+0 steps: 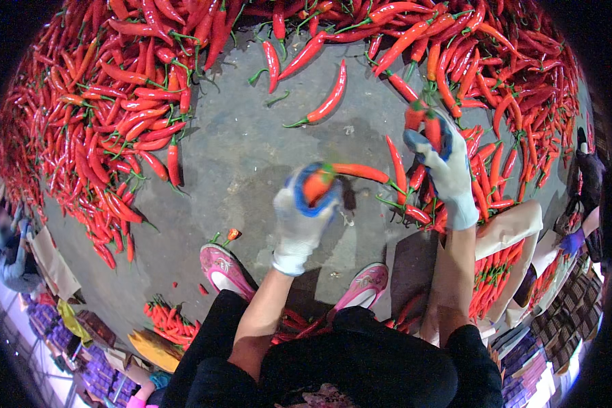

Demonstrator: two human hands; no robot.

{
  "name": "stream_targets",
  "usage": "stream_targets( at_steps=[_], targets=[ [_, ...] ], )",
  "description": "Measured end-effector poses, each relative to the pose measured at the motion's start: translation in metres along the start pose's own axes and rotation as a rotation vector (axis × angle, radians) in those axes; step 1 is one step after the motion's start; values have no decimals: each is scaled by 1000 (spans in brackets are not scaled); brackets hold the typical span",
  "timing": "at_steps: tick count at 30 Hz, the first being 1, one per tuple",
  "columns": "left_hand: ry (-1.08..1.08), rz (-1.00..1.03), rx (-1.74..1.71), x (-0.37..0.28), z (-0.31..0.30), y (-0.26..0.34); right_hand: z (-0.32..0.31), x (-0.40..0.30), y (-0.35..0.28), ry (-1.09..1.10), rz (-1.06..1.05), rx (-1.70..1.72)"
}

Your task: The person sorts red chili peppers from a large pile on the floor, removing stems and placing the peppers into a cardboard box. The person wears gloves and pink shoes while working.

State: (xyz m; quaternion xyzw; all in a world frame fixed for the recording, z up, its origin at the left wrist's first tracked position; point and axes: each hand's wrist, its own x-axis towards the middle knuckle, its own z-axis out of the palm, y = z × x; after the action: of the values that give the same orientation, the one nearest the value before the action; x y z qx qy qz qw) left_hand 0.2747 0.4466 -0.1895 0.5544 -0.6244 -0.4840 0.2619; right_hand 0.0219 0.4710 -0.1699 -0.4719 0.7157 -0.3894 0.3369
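My left hand (pixel 308 204), in a white knit glove with a blue-coated palm, is closed around red chili peppers (pixel 317 184) above the concrete floor; their green stems show at its top. A longer orange-red chili (pixel 362 172) extends right from that bunch; whether the hand grips it I cannot tell. My right hand (pixel 436 148), gloved alike, holds red chilies (pixel 432 130) with stems upward, beside the right-hand heap. Both hands are slightly blurred. A single curved chili (pixel 331 97) lies on the floor ahead, near a loose green stem (pixel 278 99).
Large heaps of red chilies (pixel 132 102) curve around the left, front and right. An open carton (pixel 510 224) lined with pale material holds chilies at lower right. My pink shoes (pixel 227 270) flank a floor patch. Other people work at the far left (pixel 10 265) and right edges.
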Motion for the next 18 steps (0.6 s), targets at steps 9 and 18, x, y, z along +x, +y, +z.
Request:
stream_targets(
  at_steps=[9, 18],
  targets=[
    [-533, 430, 779, 27, 40, 1, 1, -15, 25, 180, 365, 974],
    [-564, 127, 445, -20, 76, 7, 32, 44, -20, 23, -79, -152]
  ],
)
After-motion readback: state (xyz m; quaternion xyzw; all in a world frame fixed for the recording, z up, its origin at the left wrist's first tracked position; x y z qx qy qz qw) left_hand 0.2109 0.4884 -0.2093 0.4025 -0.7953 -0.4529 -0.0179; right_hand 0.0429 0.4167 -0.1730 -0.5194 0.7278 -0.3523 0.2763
